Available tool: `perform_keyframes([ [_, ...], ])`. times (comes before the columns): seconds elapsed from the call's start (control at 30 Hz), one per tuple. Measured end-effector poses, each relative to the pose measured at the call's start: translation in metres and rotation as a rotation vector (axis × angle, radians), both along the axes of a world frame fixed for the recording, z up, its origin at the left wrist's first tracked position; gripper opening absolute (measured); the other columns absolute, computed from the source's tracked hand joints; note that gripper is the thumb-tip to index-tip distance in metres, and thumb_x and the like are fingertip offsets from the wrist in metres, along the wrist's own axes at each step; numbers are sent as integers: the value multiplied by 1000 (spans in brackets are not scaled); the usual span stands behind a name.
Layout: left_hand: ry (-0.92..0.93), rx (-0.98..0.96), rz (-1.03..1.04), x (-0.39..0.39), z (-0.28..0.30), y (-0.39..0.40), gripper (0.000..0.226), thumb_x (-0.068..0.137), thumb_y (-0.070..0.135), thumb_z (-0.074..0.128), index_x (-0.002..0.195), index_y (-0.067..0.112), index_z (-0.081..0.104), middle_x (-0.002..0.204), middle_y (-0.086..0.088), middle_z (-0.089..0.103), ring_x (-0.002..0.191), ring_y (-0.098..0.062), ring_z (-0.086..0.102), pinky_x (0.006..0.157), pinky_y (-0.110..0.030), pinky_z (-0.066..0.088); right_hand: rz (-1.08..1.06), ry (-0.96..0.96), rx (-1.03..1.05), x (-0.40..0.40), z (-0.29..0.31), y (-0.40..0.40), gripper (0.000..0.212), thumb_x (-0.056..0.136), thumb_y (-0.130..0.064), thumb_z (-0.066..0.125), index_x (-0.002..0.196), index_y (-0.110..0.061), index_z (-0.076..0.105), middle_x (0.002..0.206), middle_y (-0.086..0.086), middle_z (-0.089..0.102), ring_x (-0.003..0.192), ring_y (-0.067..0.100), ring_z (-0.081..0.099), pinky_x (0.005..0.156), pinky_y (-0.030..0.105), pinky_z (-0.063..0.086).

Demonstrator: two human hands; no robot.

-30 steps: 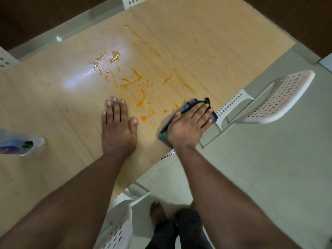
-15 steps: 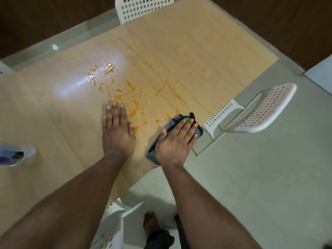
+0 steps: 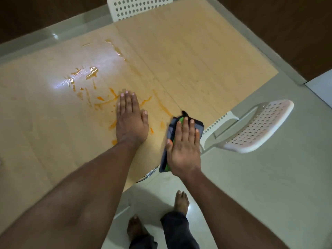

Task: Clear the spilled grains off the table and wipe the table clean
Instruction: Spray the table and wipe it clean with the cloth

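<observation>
So the wiping has barely made a dent, as far as I can judge. The right hand [image 3: 184, 148] sits flat on a dark grey cloth [image 3: 171, 131] with a green patch showing through, right at the table [image 3: 197, 60] edge just right of centre frame, and part of the cloth hangs out past the edge over the floor. Fingers are straight and held close together, thumb angled off to the left, palm pressing down on the cloth rather than gripping it.

The left hand [image 3: 131, 121] is planted flat on the bare wood at centre frame, fingers straight and snug against each other, thumb slightly out. It holds nothing, looks like it's just bracing (it's parked partly on top of the mess though, which seems a bit gross).

The orange smears [image 3: 106, 102] are what's left: streaks running from under and around the left hand up toward the upper left of the frame, where a wet puddle [image 3: 91, 73] glints in the light, plus a thin trail [image 3: 115, 48] further up near the top centre. One long streak also slants down toward the cloth. I can't actually make out any loose grains, only liquid or paste, so either that part is finished or they're too small to see.

The right half of the tabletop looks clean. Two white perforated chairs in shot, one [image 3: 251, 128] at the right, another [image 3: 136, 6] at the top edge
</observation>
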State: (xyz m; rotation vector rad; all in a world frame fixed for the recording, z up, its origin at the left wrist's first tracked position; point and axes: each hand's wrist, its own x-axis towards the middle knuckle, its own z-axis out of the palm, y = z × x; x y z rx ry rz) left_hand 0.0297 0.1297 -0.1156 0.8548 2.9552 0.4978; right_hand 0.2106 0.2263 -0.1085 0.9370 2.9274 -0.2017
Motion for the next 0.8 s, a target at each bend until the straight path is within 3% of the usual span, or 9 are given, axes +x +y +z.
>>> perform_keyframes([
  [0.2, -3, -38, 75, 2, -5, 8, 72, 109, 45, 26, 168, 6, 8, 176, -14, 3, 163, -26, -2, 132, -43, 0, 91, -10, 32, -31, -1, 58, 72, 108, -47, 18, 168, -8, 8, 177, 13, -3, 163, 30, -8, 131, 52, 5],
  [0.37, 20, -25, 94, 2, -8, 8, 72, 109, 45, 26, 167, 6, 12, 176, -14, 5, 163, -26, 0, 132, -45, 5, 342, 35, 7, -81, -4, 73, 72, 109, -48, 23, 169, -10, 10, 177, 8, 3, 163, 29, -3, 131, 51, 6],
  [0.5, 24, -46, 121, 3, -3, 8, 71, 109, 45, 25, 168, 7, 12, 176, -12, 5, 163, -24, -2, 132, -46, 9, 532, 65, -34, -52, 2, 81, 66, 112, -44, 24, 170, -18, 7, 178, 2, -1, 164, 24, -6, 129, 53, 12],
  [0.63, -21, -55, 151, 3, -1, 9, 73, 108, 48, 21, 168, 9, 7, 177, -9, 0, 163, -20, -7, 132, -45, 6, 462, 71, -57, -27, 2, 96, 65, 112, -41, 27, 170, -25, 3, 177, 1, -8, 163, 22, -9, 130, 52, 10],
  [0.8, -15, -20, 174, 1, -5, 9, 72, 109, 46, 26, 168, 10, 9, 177, -8, 1, 163, -20, -5, 132, -42, 4, 466, 73, -47, -105, -3, 116, 65, 110, -45, 25, 170, -23, 12, 178, 4, 4, 164, 25, 0, 130, 52, 10],
])
